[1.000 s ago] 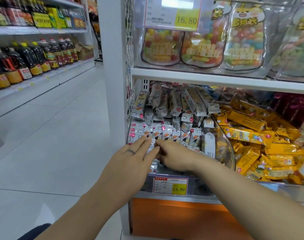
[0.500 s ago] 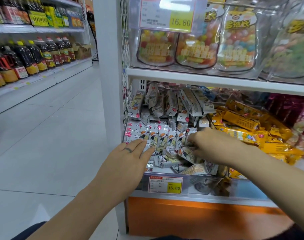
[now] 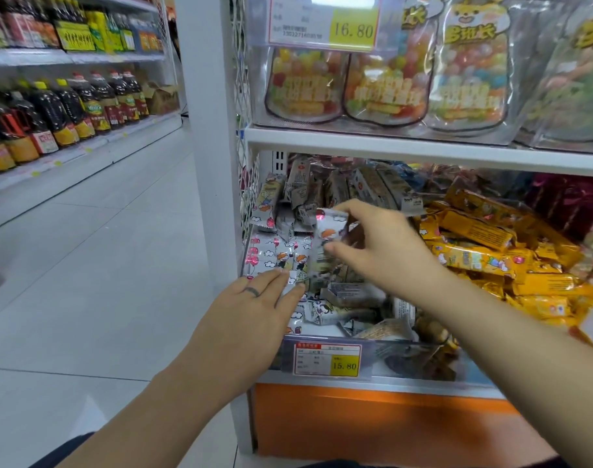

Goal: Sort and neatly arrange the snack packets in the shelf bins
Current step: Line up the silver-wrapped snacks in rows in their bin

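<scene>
silver snack packets (image 3: 271, 255) in clear bin (image 3: 384, 358), yellow packets (image 3: 474, 231) just beside

Shop aisle, evenly lit. Pale glossy floor tiles (image 3: 96, 265) with thin grey joints. White steel upright (image 3: 207, 130), white wire-mesh side panel (image 3: 243, 96) just beside it. White shelf board (image 3: 423, 152); orange base panel (image 3: 356, 423) at floor level. Price tag marked 16.80 (image 3: 323, 20) above, price tag marked 15.80 (image 3: 327, 359) below. Across the aisle, white shelving (image 3: 86, 157) stocked with dark bottles (image 3: 52, 113); cardboard box (image 3: 162, 96) at its far end.

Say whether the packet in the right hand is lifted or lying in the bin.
Lifted: the right hand pinches the silver packet above the packet row.
</scene>
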Action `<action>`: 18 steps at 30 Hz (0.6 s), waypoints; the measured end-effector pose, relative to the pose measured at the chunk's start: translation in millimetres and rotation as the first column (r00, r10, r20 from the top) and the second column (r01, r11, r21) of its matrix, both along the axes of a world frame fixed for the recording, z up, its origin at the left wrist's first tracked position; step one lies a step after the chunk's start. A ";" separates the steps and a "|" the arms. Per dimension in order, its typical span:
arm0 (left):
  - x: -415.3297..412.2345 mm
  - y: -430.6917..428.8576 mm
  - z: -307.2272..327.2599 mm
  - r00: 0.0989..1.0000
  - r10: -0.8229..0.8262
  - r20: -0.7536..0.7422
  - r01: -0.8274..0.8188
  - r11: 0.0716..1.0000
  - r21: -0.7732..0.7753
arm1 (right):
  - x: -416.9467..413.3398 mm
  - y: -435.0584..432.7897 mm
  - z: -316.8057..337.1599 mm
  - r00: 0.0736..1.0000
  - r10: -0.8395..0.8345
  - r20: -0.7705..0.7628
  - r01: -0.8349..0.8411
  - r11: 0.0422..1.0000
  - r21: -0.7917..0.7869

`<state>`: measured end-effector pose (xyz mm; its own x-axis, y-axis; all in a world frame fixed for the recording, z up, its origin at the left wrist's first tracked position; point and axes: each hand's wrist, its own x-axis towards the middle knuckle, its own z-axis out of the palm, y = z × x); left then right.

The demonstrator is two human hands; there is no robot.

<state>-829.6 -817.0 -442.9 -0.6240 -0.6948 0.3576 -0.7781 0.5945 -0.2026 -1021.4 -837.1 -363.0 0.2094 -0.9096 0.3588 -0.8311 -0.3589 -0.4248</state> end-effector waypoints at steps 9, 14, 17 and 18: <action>-1.2 -1.6 -2.5 0.998 -0.046 -0.040 0.042 0.994 -0.102 | 23.5 -25.5 -50.4 0.977 -0.048 0.208 0.041 0.998 0.037; -1.9 -1.4 -2.4 0.999 -0.030 -0.041 0.025 0.992 -0.122 | 36.0 -29.4 -56.3 0.987 0.006 0.162 -0.020 0.997 0.080; -3.1 -2.4 -4.5 0.996 -0.050 -0.070 0.038 0.986 -0.165 | 35.1 -34.1 -63.6 0.994 0.029 0.102 -0.045 0.987 0.157; -3.5 -3.2 -4.7 0.995 -0.051 -0.090 0.036 0.986 -0.165 | 34.0 -35.1 -64.7 0.994 0.038 0.099 -0.055 0.984 0.172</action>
<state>-833.2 -820.2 -447.6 -0.6105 -0.5953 0.5224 -0.7725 0.5932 -0.2267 -987.4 -872.2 -427.8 0.2258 -0.9500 0.2157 -0.7682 -0.3098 -0.5603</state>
